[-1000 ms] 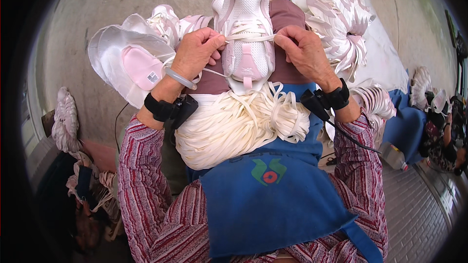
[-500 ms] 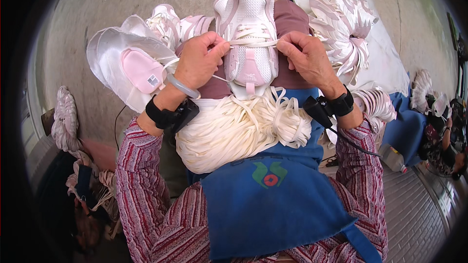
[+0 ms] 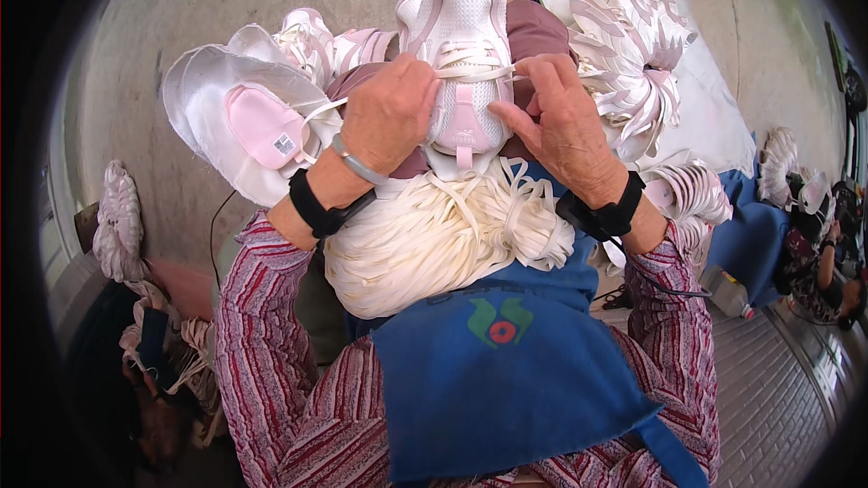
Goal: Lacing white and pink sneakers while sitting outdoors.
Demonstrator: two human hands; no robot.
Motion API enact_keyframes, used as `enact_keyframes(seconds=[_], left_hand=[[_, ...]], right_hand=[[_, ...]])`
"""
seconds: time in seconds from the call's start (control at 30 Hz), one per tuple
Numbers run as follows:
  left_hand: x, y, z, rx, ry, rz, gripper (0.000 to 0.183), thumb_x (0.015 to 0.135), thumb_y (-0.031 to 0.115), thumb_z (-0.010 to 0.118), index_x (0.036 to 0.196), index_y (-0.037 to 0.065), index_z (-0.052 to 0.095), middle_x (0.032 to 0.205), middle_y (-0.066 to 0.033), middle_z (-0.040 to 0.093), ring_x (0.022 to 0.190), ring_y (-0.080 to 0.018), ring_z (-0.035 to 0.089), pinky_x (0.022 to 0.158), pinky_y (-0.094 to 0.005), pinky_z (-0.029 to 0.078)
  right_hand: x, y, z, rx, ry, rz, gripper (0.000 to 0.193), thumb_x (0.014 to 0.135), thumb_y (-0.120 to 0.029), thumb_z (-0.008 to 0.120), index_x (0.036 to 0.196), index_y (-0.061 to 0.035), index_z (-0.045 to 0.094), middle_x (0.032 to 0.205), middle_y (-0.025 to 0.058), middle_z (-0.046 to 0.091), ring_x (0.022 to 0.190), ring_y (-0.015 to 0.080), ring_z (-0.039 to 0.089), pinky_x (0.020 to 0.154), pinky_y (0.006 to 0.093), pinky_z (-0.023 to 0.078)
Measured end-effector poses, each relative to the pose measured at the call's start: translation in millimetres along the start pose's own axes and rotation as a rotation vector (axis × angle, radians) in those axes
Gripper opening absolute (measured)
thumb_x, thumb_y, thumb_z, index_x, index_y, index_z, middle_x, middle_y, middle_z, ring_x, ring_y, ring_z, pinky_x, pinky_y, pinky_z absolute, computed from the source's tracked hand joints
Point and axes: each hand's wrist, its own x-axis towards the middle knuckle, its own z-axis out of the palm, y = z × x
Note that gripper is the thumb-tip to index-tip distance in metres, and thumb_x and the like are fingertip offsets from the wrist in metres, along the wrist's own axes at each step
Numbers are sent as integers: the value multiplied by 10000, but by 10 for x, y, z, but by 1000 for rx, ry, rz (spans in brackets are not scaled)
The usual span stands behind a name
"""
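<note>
A white and pink shoe upper (image 3: 466, 113) lies on my lap with its toe pointing away. A white shoelace (image 3: 479, 74) crosses it and runs through its eyelets. My left hand (image 3: 389, 117) is closed at the upper's left edge, pinching the lace; its fingertips are partly hidden. On the other side, my right hand (image 3: 565, 122) has thumb and index finger apart. Its thumb reaches to the upper's right edge, and the lace runs up to its index finger. Nearer me, a thick bundle of cream shoelaces (image 3: 407, 253) rests on the blue apron (image 3: 506, 380).
To the left sit a pale fabric piece with a pink insole-shaped pad (image 3: 260, 126) and more uppers (image 3: 307, 41). At right, a ring-shaped bundle of uppers (image 3: 624, 54) lies on a white sheet (image 3: 714, 99), with another stack (image 3: 692, 194) nearer. A person's arm (image 3: 827, 262) shows far right.
My right thumb and index finger have parted from their pinch on the lace, and the hand has turned inward. My left hand has moved slightly right, its back now turned up.
</note>
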Motion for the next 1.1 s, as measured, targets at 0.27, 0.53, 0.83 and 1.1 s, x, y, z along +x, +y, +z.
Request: enact_keyframes(seconds=[0.27,0.53,0.83,1.1], left_hand=[[-25,82,-177,-46,55,-20,168,804,107,661,905,28,553,819,-121,543,727,-310,561,645,-386,453],[-95,259,-161,173,-94,-23,337,752,164,716,989,24,522,870,-124,549,807,-318,571,700,-381,466],[-170,118,-74,47,-32,-199,302,782,69,598,1063,-5,519,929,-196,627,805,-331,633,706,-387,505],[-135,185,-65,92,-72,-150,292,779,44,580,1063,0,527,826,-179,640,708,-312,645,651,-378,514]], right_hand=[[-26,-150,19,-349,14,-21,377,798,-219,665,1009,39,489,913,157,510,732,265,604,615,324,502],[-23,-122,83,-530,-115,-144,147,750,-71,585,827,52,562,840,147,529,763,256,587,616,339,499],[13,222,213,-75,-90,-92,270,784,-44,553,1025,65,502,931,231,559,800,384,611,654,427,519],[28,86,172,-75,47,-109,279,800,-49,544,1076,-40,509,987,147,578,790,337,624,641,390,519]])
